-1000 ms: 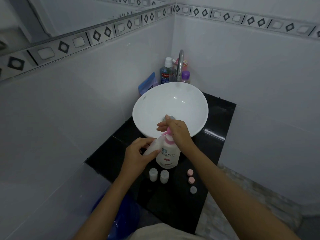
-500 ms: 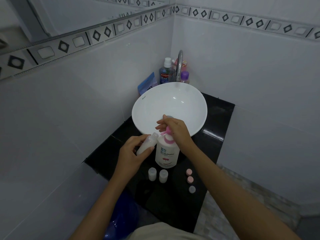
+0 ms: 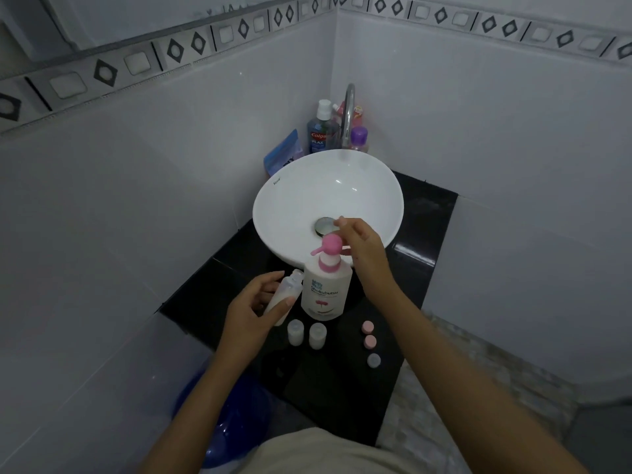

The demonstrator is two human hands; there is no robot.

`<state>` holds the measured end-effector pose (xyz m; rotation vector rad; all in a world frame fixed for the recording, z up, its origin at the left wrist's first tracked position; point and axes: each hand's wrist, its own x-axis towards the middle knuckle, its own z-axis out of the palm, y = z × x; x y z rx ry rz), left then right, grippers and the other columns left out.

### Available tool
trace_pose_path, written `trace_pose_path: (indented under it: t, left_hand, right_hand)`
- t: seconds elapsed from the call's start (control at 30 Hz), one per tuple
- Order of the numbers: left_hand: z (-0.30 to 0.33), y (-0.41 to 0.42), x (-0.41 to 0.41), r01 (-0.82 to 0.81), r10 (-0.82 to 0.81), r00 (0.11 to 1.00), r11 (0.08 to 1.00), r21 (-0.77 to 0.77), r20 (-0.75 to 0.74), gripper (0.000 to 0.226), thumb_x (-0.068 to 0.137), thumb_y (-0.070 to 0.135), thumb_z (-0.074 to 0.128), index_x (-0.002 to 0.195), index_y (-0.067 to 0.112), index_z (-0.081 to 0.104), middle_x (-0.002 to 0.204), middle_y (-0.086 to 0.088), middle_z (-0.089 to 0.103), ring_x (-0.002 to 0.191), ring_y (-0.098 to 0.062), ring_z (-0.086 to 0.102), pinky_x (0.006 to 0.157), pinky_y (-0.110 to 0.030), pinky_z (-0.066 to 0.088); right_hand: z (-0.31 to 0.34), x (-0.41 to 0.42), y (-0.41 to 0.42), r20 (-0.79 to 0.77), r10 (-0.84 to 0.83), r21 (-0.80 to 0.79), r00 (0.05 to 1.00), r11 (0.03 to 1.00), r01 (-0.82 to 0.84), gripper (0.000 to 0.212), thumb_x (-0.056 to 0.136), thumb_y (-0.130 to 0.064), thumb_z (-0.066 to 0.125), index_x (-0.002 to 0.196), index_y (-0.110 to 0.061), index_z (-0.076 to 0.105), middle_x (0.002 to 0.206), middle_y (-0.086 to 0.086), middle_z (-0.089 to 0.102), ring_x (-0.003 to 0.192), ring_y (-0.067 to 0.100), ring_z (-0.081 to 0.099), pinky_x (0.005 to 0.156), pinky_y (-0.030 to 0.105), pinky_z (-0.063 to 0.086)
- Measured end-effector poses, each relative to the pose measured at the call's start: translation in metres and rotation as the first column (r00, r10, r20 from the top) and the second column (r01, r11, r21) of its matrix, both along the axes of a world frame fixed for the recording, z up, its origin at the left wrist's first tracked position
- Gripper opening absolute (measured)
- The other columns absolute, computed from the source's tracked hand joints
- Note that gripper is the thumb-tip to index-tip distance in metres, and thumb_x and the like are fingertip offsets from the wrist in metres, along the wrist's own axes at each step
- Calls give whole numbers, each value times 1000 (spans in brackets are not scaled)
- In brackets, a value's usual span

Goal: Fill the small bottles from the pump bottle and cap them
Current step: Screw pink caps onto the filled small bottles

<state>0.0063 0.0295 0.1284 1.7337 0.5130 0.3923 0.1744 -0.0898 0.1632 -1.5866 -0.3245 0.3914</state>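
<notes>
The pump bottle (image 3: 326,289) stands upright on the black counter (image 3: 345,388), a little below the middle of the frame, just in front of the white basin (image 3: 297,200). Its body is white and its pump head (image 3: 331,245) is pink, with the spout pointing to the left of the frame. The right hand (image 3: 364,249) is beside the pump head, on its right side; its fingers are relaxed and not curled around anything, and I cannot tell if they touch the head. The left hand (image 3: 251,311) holds one small bottle (image 3: 285,294), tilted, with its open mouth toward the pump bottle and below the spout; the grip of this hand is closed around the small bottle, the thumb lying across it. Two other small bottles (image 3: 295,331) stand upright side by side on the counter, just below the pump bottle, without caps. To the right of them three caps (image 3: 368,341) lie in a short line, two pink and one pale. Behind the basin, in the upper middle of the frame, there are a metal tap (image 3: 349,111), a blue mouthwash bottle (image 3: 319,131) and a bottle with a purple cap (image 3: 359,138).
</notes>
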Motion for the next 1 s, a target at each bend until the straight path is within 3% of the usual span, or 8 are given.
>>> trace_pose_path:
  t: [0.2,0.27,0.37,0.47,0.6,0.77,0.9,1.0]
  left_hand:
    - [-11,-11,-12,16,-20,999,994,-106,-37,28,80,14,70,106,22,66,106,4,69,96,-8,65,80,-25,53]
    - [-13,-16,-15,33,-39,998,991,-133,-48,28,81,11,69,108,20,65,107,4,68,94,-1,64,76,-18,54]
    - [-15,-21,-16,49,-63,995,985,-163,-78,28,83,10,66,108,24,64,109,9,65,95,2,63,74,-12,52]
    - [-14,-23,-17,63,-82,992,982,-181,-95,28,85,12,63,108,27,63,110,10,64,95,3,62,73,-11,51]
    - [-7,-27,-19,61,-82,992,976,-208,-94,29,87,10,61,113,20,63,108,10,65,90,9,62,72,-9,50]
    - [-3,-27,-24,13,-35,996,961,-275,-77,26,80,5,67,104,14,66,103,2,69,87,-1,65,70,-13,53]
    - [1,-25,-25,7,-27,998,955,-295,-63,23,75,6,70,98,10,68,96,0,70,81,0,66,68,-13,53]
    - [4,-27,-24,35,-49,998,958,-284,-45,28,70,14,71,98,11,69,98,-2,70,83,-2,66,70,-14,53]
  right_hand:
    - [-58,-7,-65,198,-249,-262,948,919,296,22,92,-33,53,85,-15,63,77,2,65,71,11,60,66,28,48]
    - [-86,-9,-80,217,-139,-522,966,820,235,25,88,-40,58,87,-15,62,82,2,64,77,15,61,67,32,48]
    - [-113,-11,-85,171,165,-858,971,510,64,38,84,-47,59,94,-10,58,97,8,62,87,24,60,66,31,42]
    - [-121,-12,-78,114,320,-946,940,324,5,39,87,-45,56,99,-8,55,105,11,61,96,28,60,68,31,39]
    - [-128,-12,-70,83,362,-964,928,264,-17,28,89,-33,57,100,-7,56,108,14,63,97,30,61,78,35,46]
    - [-128,-11,-72,55,247,-931,968,364,-40,15,89,-20,53,93,-6,57,99,14,65,85,27,64,69,33,49]
    - [-87,-29,-79,-7,-27,-582,1000,813,18,15,85,-18,64,99,-13,63,93,4,67,81,15,64,65,21,48]
    - [-37,-52,-86,-125,78,-232,989,967,-106,22,81,-9,68,102,-13,68,95,4,72,86,15,69,75,19,54]
